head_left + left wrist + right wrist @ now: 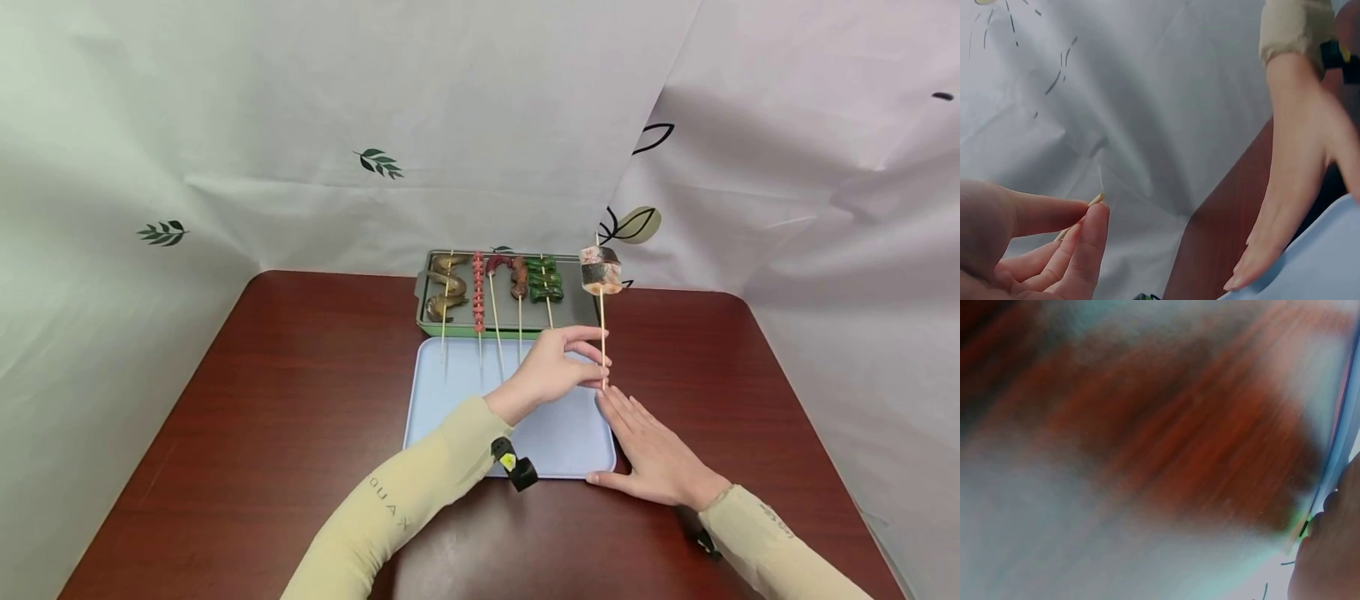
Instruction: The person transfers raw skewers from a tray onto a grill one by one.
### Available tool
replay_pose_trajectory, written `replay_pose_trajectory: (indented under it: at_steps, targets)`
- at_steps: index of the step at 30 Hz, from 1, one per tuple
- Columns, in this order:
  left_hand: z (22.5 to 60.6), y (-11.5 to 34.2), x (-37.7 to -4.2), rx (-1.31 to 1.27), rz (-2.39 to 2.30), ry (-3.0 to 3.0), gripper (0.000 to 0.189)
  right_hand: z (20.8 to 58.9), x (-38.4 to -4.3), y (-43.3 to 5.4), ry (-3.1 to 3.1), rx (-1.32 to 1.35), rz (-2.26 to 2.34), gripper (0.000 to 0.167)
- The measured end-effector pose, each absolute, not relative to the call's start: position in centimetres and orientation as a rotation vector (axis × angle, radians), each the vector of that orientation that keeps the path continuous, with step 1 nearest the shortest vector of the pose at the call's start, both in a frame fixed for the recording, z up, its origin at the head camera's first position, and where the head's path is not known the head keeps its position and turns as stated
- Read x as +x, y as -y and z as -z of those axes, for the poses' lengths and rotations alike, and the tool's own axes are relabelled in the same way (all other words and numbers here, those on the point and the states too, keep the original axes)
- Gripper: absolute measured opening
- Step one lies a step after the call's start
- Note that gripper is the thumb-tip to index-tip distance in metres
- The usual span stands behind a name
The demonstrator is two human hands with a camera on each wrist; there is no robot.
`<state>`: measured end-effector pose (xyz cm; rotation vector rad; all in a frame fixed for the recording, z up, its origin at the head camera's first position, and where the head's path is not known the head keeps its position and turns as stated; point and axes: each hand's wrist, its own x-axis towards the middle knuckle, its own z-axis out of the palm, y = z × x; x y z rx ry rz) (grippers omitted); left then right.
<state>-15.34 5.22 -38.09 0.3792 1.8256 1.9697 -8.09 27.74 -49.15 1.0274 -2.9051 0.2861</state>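
Note:
Upright in my left hand (555, 367) is a skewer of fish chunks (601, 271), its bare stick pinched near the lower end between thumb and fingers. In the left wrist view the stick's end (1099, 198) pokes out between thumb and fingertip. My right hand (656, 446) lies with straight fingers along the right edge of the light blue tray (570, 442), thumb near its front corner. Behind the tray stands a grill pan (577, 287) with several skewers on it, including green peppers (545, 279) and shrimp-like pieces (447, 287).
Also on the pan are a skewer of small red pieces (478, 292), a dark red curled one (498, 264) and a brown one (519, 279). Their sticks reach over the tray. The brown wooden table (300, 375) is backed by a white patterned cloth (450, 125).

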Motion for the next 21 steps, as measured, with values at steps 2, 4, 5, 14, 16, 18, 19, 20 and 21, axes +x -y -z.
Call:
replay_pose_trajectory:
  at_steps: [2, 4, 5, 14, 16, 18, 19, 20, 21]
  targets:
    - [38.1, -5.5, -16.0, 0.352, -1.981, -1.827, 0.049, 49.2, -8.1, -27.7, 2.894, 1.033, -0.284, 0.112]
    - [38.3, -5.8, -16.7, 0.323, -1.988, -1.822, 0.049, 49.2, -8.1, -27.7, 2.889, 1.034, -0.285, 0.112]
    - [38.4, -5.9, -17.0, 0.305, -1.993, -1.818, 0.049, 49.2, -8.1, -27.7, 2.888, 1.034, -0.287, 0.112]
    - [39.5, -6.6, -19.1, 0.124, -1.944, -1.820, 0.052, 49.2, -8.1, -27.5, 2.898, 1.021, -0.294, 0.113]
    - [39.5, -6.7, -19.4, 0.100, -1.935, -1.830, 0.051, 49.2, -8.1, -27.6, 2.896, 1.021, -0.294, 0.113]
    - [39.3, -6.9, -19.8, 0.087, -1.922, -1.851, 0.050, 49.2, -8.1, -27.6, 2.892, 1.020, -0.294, 0.113]
    - [39.2, -6.9, -19.9, 0.082, -1.913, -1.860, 0.050, 49.3, -8.2, -27.6, 2.890, 1.020, -0.297, 0.113]
    - [39.0, -7.0, -20.0, 0.075, -1.904, -1.869, 0.050, 49.3, -8.2, -27.6, 2.888, 1.020, -0.298, 0.113]
    - [38.9, -7.1, -20.1, 0.067, -1.895, -1.878, 0.050, 49.3, -8.2, -27.6, 2.887, 1.020, -0.300, 0.113]
